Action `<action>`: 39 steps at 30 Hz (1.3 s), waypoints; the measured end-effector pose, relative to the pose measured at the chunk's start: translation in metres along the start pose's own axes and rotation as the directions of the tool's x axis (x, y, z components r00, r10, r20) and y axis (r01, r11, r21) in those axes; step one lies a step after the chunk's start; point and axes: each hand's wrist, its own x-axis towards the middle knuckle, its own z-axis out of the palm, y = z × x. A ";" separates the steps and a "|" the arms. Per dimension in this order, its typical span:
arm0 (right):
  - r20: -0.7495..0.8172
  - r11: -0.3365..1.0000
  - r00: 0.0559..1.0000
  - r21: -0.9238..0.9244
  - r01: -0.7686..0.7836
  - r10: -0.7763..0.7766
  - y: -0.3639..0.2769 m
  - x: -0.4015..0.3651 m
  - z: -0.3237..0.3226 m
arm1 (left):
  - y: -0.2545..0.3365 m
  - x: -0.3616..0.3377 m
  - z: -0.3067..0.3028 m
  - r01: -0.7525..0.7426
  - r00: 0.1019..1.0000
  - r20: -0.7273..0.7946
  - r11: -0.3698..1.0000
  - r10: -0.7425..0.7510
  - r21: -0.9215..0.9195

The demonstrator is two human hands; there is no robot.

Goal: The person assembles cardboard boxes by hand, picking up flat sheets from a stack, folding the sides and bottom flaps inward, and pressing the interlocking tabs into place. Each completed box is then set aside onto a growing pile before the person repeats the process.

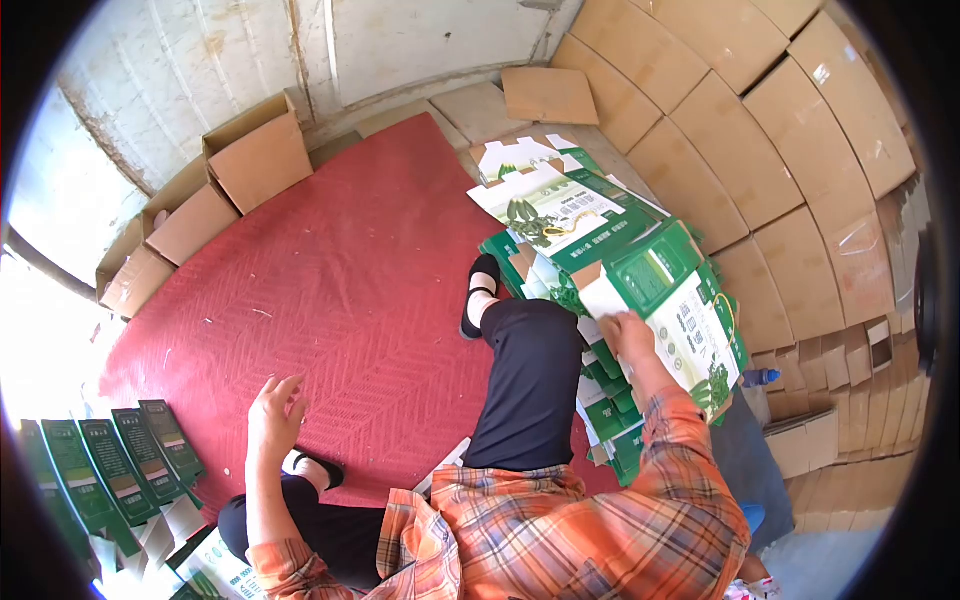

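My right hand [630,338] is closed on the near left edge of a green and white printed carton [690,340], with a yellow cord along its right side. This carton lies over a pile of similar flat cartons [610,395] beside my right leg. Another white and green carton [560,205] rests farther back on the pile, its flaps sticking out. My left hand [276,408] hangs above the red mat with its fingers apart and nothing in them. Several dark green cartons [110,460] stand in a row to its left.
A red mat [350,240] covers the floor. Open brown boxes [262,155] line its far left edge. Stacked brown cartons [740,150] form a wall on the right, near a blue-capped bottle [762,377]. A flat brown box [548,95] lies at the back.
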 end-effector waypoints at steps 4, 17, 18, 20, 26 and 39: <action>0.172 0.998 0.985 -0.059 -0.015 0.025 -0.007 -0.023 -0.016 | -0.003 0.002 0.001 -0.001 1.000 -0.014 1.000 0.001 -0.013; 0.128 0.780 0.778 0.045 -0.624 0.615 -0.035 0.098 -0.017 | -0.017 0.006 0.011 0.077 0.997 0.024 0.993 -0.080 0.091; 0.179 0.748 0.740 0.029 -0.663 0.649 -0.030 0.103 -0.009 | -0.016 0.007 0.011 0.079 0.996 0.036 0.991 -0.083 0.110; 0.208 0.780 0.757 -0.058 -0.623 0.620 -0.025 0.117 -0.003 | -0.013 0.010 0.011 0.088 0.994 0.059 0.988 -0.097 0.130; 0.270 0.801 0.754 -0.194 -0.566 0.598 -0.050 0.114 -0.018 | -0.010 0.017 0.015 -0.041 0.997 0.078 0.983 0.027 0.179; 0.154 0.695 0.805 -0.612 -0.377 0.572 0.025 0.145 -0.007 | -0.008 0.011 0.009 -0.056 0.996 0.084 0.978 0.040 0.201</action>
